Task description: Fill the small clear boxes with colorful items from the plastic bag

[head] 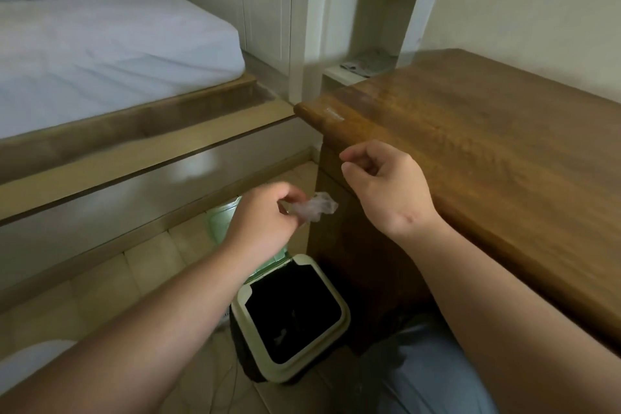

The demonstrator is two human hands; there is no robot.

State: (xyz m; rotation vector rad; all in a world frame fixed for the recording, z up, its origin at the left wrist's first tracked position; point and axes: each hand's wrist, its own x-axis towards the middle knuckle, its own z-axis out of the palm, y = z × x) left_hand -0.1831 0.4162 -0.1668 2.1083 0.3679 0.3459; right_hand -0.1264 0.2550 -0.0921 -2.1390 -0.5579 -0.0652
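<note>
My left hand (265, 218) pinches a crumpled piece of clear plastic (316, 208), probably the plastic bag, and holds it in the air above an open waste bin (336, 339). My right hand (386, 181) hovers to the right of it, in front of the wooden desk's (487, 151) left edge, with its fingers loosely curled and nothing in them. No clear boxes or colorful items are in view.
The bin has a pale rim, a dark inside and its green lid (221, 215) raised behind my left hand. A bed (100, 54) with white sheets stands at the left. A white shelf unit (366, 27) is behind the desk. My knee (433, 376) is at the bottom.
</note>
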